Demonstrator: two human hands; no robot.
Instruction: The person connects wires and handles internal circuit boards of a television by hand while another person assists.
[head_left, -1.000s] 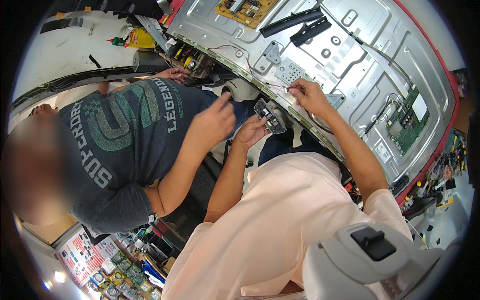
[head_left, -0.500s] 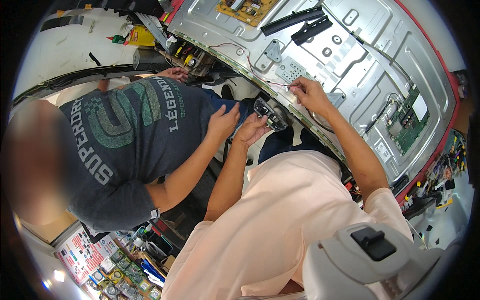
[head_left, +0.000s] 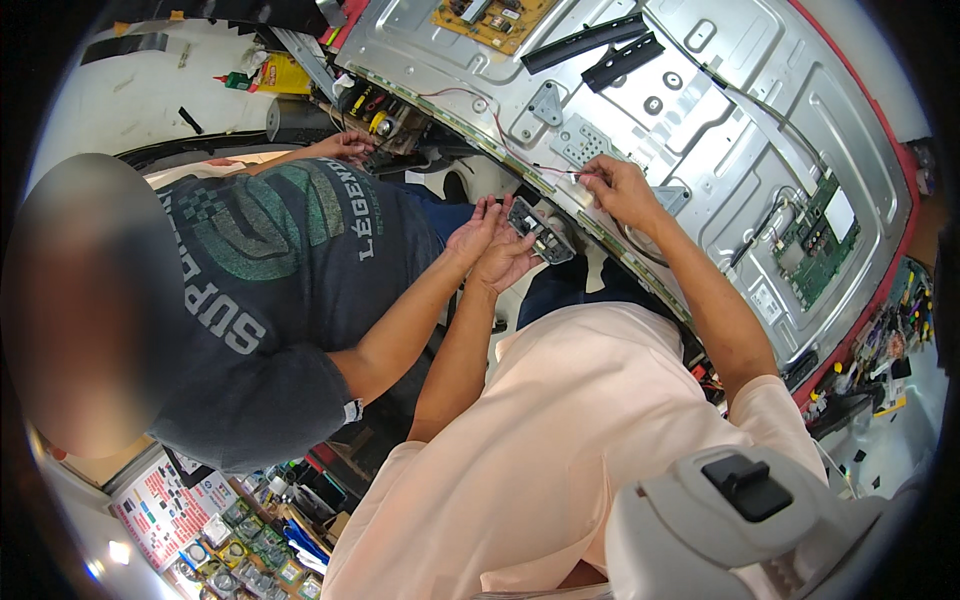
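Note:
My left hand (head_left: 505,262) grips a small flat device (head_left: 543,235) of black and grey, its kind unclear, with light-coloured parts on its face. It sits off the near edge of a large silver metal panel (head_left: 640,110). Above that edge, my right hand (head_left: 615,188) pinches the end of a thin red wire (head_left: 515,150) that runs along the panel. Its fingertips hide the wire's tip. A co-worker's hand (head_left: 478,228) is right beside my left hand and close to the device; whether it touches is unclear.
Two black strips (head_left: 622,62), a tan circuit board (head_left: 490,20) and a green circuit board (head_left: 822,245) lie on the panel. The co-worker (head_left: 290,280) leans in at left. Tools (head_left: 375,110) sit by the panel's left corner, and more tools (head_left: 900,320) at the right.
The co-worker has leaned to the right, and one of their hands has come up to my left hand and the device. My two hands have hardly moved.

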